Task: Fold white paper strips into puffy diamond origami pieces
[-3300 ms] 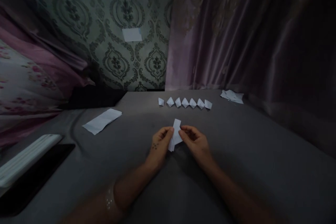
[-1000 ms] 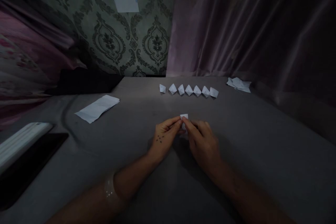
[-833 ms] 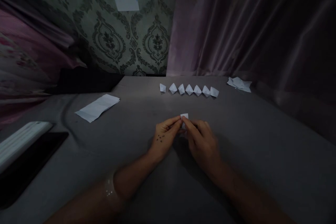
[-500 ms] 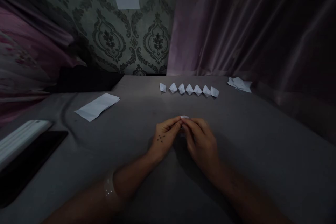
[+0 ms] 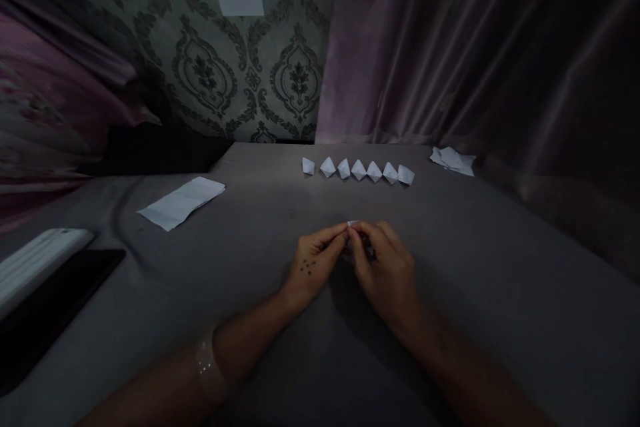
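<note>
The left hand (image 5: 311, 265) and the right hand (image 5: 387, 270) meet just right of the frame's centre, thumbs and fingertips pinched together on a small white paper (image 5: 352, 223). Only a sliver of it shows above the fingertips; the rest is hidden, so its folds and whether its edges line up cannot be told. With so little paper between two tight pinches, a slight twist or uneven pull by either hand could skew a crease or tear a corner, and a loosened thumb could let a fold spring open. The dim light might also make a misaligned edge easy to miss. A clear bracelet (image 5: 205, 361) circles the left forearm at lower left. Above the hands, toward upper centre, a row of seven folded papers (image 5: 359, 170) stands on the grey cloth (image 5: 280, 207); those at the row's right end sit very close together, so a brushing knuckle or a tug on the cloth could knock them out of line. Flat white sheets (image 5: 183, 203) lie left of centre, and a loose paper pile (image 5: 453, 161) lies at upper right; both look light enough to slide or scatter in a draught. At the far lower left, a pale ridged object (image 5: 43, 260) lies beside a dark flat slab (image 5: 65, 300), well apart from the hands.
</note>
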The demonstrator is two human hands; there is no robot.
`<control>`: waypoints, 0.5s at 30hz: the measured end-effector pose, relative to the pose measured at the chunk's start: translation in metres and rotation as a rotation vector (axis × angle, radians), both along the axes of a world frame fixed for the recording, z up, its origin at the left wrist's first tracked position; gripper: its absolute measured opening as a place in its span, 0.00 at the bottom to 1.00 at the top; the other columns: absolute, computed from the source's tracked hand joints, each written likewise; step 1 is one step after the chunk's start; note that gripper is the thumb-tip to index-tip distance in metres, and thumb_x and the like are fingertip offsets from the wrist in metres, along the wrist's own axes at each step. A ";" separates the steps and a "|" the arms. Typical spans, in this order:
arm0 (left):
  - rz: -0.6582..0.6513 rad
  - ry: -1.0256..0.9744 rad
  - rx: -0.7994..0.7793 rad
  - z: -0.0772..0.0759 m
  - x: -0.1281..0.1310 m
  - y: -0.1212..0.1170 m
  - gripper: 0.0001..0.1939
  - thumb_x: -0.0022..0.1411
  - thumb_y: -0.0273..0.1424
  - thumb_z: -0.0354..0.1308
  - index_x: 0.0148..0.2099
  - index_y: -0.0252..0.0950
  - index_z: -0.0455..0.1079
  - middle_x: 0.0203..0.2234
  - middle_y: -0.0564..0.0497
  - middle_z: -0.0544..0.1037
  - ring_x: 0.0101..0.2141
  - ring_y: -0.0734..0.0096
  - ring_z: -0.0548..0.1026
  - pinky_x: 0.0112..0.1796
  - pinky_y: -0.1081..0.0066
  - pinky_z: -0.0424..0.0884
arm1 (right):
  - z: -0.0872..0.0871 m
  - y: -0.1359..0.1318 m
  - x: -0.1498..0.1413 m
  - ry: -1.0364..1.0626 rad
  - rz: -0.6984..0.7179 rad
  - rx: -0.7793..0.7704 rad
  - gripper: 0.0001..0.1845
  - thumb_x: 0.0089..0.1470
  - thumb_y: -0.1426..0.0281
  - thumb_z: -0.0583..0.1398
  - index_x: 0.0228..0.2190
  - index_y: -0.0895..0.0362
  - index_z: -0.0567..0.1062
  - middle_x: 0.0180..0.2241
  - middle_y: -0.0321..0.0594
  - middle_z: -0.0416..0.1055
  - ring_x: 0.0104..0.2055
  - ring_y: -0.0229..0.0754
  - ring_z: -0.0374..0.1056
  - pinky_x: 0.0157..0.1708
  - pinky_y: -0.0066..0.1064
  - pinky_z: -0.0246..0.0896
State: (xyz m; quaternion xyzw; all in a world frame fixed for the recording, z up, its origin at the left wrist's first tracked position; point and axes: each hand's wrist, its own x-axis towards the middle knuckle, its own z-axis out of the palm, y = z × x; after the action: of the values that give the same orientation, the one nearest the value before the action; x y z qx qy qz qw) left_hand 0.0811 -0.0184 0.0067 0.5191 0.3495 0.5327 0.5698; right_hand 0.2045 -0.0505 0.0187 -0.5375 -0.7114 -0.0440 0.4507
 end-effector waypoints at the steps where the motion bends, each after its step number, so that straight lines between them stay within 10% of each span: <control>1: -0.001 0.003 0.001 0.000 0.000 0.000 0.10 0.57 0.33 0.62 0.42 0.38 0.80 0.36 0.49 0.83 0.39 0.64 0.79 0.43 0.68 0.74 | 0.000 0.000 0.000 0.000 -0.012 -0.011 0.08 0.62 0.71 0.53 0.40 0.56 0.72 0.33 0.41 0.72 0.36 0.41 0.69 0.38 0.34 0.66; 15: -0.018 0.029 0.020 -0.002 0.000 0.001 0.11 0.58 0.33 0.61 0.42 0.39 0.80 0.36 0.49 0.83 0.39 0.64 0.79 0.43 0.68 0.75 | 0.008 0.001 0.000 0.033 -0.056 -0.176 0.10 0.63 0.68 0.52 0.36 0.56 0.72 0.32 0.40 0.70 0.34 0.41 0.68 0.34 0.32 0.61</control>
State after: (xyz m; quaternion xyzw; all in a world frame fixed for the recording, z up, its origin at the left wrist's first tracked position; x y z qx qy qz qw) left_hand 0.0814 -0.0176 0.0044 0.5355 0.3479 0.5235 0.5641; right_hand 0.2041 -0.0496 0.0266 -0.5951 -0.6898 0.0149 0.4121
